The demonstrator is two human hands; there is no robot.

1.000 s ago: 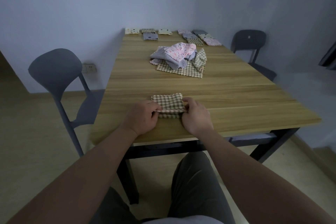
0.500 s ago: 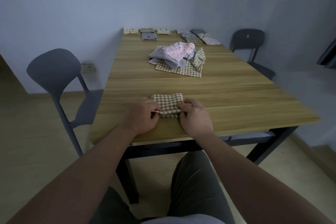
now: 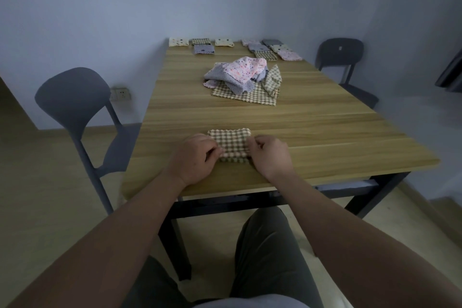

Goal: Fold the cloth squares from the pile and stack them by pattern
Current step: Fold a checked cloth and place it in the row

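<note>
A brown-and-white checked cloth (image 3: 231, 142), folded to a small rectangle, lies near the front edge of the wooden table (image 3: 325, 127). My left hand (image 3: 195, 157) pinches its near left edge, and my right hand (image 3: 268, 155) pinches its near right edge. Both have curled fingers. Farther back, mid-table, sits the pile of unfolded cloths (image 3: 243, 77): pink dotted and grey ones on a checked one. Along the far edge lie several folded squares, a left group (image 3: 203, 45) and a right group (image 3: 272, 49).
A grey chair (image 3: 75, 107) stands left of the table and a dark chair (image 3: 342, 57) at its far right. A wall socket (image 3: 121, 94) sits low on the left wall. My legs are under the front edge.
Both hands have drawn slightly toward each other on the checked cloth's near edge, and the fold has tightened a little. The pile has not moved.
</note>
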